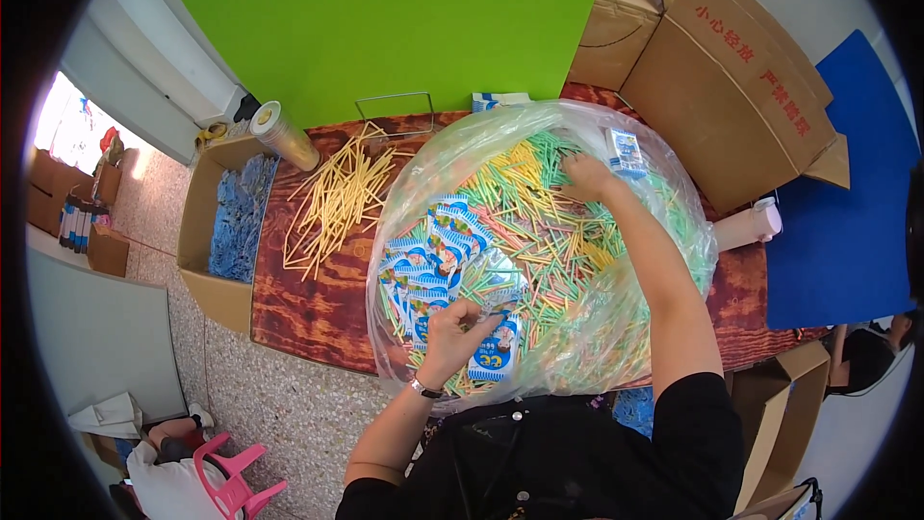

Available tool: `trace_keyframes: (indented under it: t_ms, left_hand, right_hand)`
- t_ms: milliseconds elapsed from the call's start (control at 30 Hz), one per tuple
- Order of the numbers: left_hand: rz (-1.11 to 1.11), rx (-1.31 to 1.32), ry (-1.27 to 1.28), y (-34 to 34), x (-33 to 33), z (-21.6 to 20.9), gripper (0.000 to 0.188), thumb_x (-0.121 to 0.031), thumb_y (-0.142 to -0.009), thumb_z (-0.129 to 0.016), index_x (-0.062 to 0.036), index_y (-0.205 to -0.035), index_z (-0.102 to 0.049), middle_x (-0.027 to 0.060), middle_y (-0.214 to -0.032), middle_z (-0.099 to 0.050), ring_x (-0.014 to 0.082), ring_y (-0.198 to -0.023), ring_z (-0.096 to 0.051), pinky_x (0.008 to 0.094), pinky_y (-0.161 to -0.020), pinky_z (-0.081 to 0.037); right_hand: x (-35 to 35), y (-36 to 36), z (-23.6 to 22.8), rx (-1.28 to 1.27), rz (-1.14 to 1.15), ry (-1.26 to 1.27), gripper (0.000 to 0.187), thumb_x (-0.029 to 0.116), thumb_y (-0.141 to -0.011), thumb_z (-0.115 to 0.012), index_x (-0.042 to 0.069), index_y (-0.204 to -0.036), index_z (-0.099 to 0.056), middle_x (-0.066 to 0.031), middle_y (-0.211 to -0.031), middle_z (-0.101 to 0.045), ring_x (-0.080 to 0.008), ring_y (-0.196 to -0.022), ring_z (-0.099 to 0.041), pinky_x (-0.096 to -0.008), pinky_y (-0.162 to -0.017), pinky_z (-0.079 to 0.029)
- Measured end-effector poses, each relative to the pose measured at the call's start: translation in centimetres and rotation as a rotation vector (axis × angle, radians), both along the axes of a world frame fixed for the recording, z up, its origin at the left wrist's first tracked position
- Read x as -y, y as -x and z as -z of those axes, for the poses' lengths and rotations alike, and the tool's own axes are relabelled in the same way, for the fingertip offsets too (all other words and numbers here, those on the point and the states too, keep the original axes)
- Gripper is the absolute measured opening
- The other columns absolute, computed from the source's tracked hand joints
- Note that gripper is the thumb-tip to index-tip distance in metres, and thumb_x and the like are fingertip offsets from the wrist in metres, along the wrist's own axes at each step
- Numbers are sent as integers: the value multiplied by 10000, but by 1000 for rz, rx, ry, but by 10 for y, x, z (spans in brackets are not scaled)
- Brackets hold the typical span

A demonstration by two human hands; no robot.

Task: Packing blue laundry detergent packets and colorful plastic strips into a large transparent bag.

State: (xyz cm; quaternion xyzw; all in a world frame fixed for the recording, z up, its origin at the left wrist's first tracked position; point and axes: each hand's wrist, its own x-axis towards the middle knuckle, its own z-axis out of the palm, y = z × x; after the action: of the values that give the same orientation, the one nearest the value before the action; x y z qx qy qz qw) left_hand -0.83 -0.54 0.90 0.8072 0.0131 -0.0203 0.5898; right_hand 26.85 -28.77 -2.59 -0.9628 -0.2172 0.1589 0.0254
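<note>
A large clear plastic bag (390,231) lies wide open on the table, full of thin pastel sticks (539,250) in green, yellow and pink. On the left side of the pile several flat blue-and-white printed packets (443,250) overlap. My left hand (457,332) is closed, thumb and finger pinching the upper edge of a blue-and-white packet (495,351) at the near side. At the far side of the bag my right hand (585,178) reaches into the sticks with curled fingers. What its fingertips grip, if anything, is hidden.
Loose pale-yellow sticks (346,193) lie left of the bag, near a wire stand (395,98) and stacked clear cups (286,135). A carton (214,279) of blue packets adjoins the table's left edge. A large carton (722,87) stands back right, near a pale cylinder (751,224).
</note>
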Motion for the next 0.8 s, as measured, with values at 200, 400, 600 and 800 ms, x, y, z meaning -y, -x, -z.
trace_keyframes:
  t_ms: [200, 400, 600, 800]
  left_hand:
    - [5, 23, 38, 2, 4, -4, 237, -102, -759, -800, -29, -740, -576, -37, -658, -528, 27, -608, -455, 208, -535, -388]
    - [4, 71, -14, 6, 1, -14, 234, -108, -749, -802, -28, -748, -582, -20, -666, -547, 51, -627, -486, 230, -563, -415]
    - [-15, 99, -20, 8, -2, -10, 236, -137, -745, -807, -24, -743, -600, 36, -660, -588, 102, -598, -556, 260, -555, -455]
    - [22, 120, -27, 5, 2, -18, 247, -131, -742, -807, -20, -734, -587, 36, -657, -575, 112, -595, -557, 262, -552, -455]
  right_hand:
    - [-11, 7, -13, -85, -20, 119, 473, 270, -853, -617, -2, -1229, -525, -223, -1218, -586, -405, -1176, -522, -515, -985, -419]
    - [-23, 3, -25, -159, -134, 359, 390, 154, -889, -486, -1, -1247, -494, -243, -1143, -625, -413, -1135, -559, -539, -986, -390]
    - [-3, 9, -61, -73, -41, 170, 279, 212, -955, -470, 11, -1141, -524, -184, -1068, -667, -322, -989, -652, -479, -889, -450]
    - [12, 29, -81, -510, 220, -496, 302, 342, -1014, -424, 58, -1090, -492, -35, -814, -610, -137, -763, -583, -329, -749, -478]
